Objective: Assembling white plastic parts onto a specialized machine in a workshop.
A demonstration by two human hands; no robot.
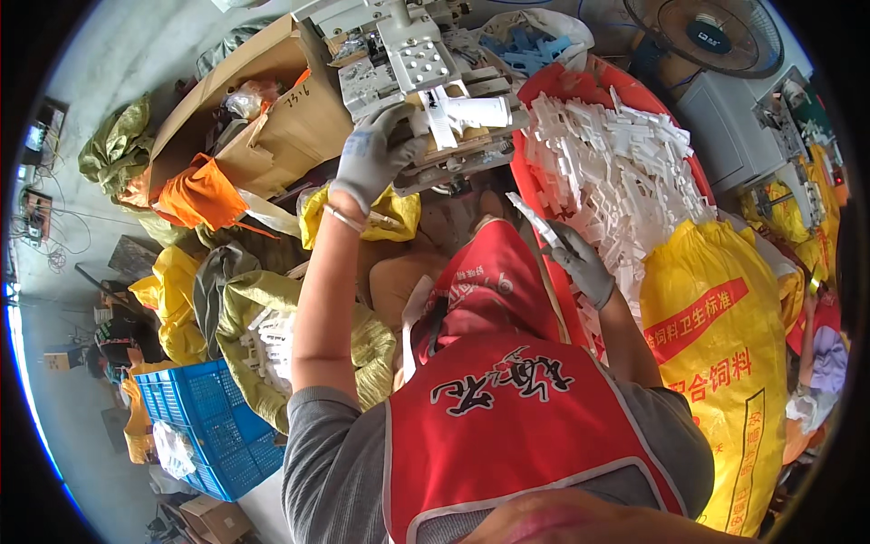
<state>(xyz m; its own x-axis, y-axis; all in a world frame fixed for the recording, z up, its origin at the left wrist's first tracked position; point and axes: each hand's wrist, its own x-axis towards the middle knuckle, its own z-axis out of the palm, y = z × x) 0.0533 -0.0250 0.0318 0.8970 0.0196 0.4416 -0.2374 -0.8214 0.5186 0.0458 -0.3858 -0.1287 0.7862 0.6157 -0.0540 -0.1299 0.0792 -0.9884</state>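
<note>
My left hand, in a pale grey work glove, is at the front left of a metal machine. Its fingers curl closed at the fixture; what lies in them is hidden. Right beside the fingertips, a white pistol-shaped plastic piece lies on the fixture under the machine's head. My right hand, gloved in grey, grips a slim white plastic part by one end. That part points up and left, between my lap and a red tub.
White plastic parts heap up in the tub. A yellow woven sack stands at right, a fan behind. To the left are a cardboard box, a green sack of white pieces and a blue crate.
</note>
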